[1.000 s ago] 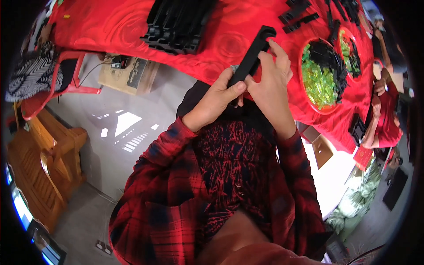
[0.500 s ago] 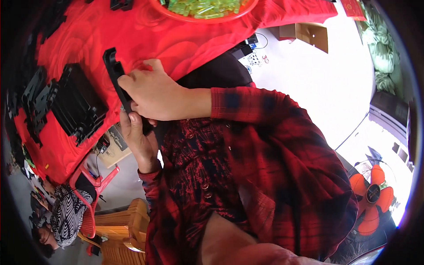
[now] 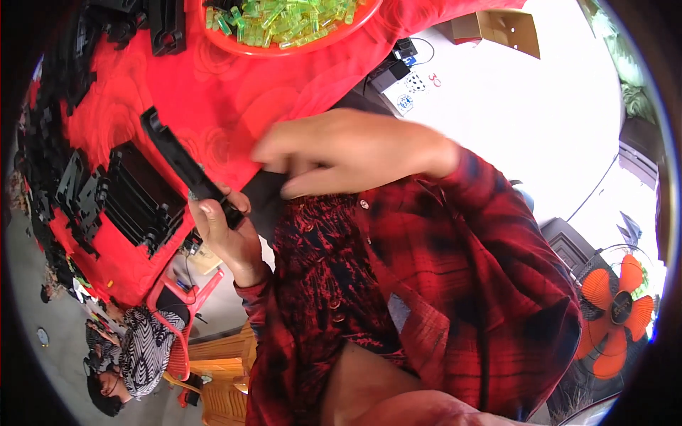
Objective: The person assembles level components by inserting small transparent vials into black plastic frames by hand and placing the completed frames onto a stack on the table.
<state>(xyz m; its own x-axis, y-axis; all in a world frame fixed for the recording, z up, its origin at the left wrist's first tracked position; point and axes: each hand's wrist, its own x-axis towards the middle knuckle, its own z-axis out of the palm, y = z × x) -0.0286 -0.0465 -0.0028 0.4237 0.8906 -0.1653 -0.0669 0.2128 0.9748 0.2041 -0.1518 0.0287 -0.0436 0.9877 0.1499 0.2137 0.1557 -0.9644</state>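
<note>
Black bar (image 3: 183, 165) slanting up-left

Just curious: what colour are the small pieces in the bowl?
Translucent green pieces, in an orange-red bowl; head view.

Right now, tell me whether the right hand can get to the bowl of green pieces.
Probably yes. The right hand hovers empty over the red tablecloth, and nothing stands between it and the orange bowl of green pieces. The left hand holds the long black part off to the side.
</note>
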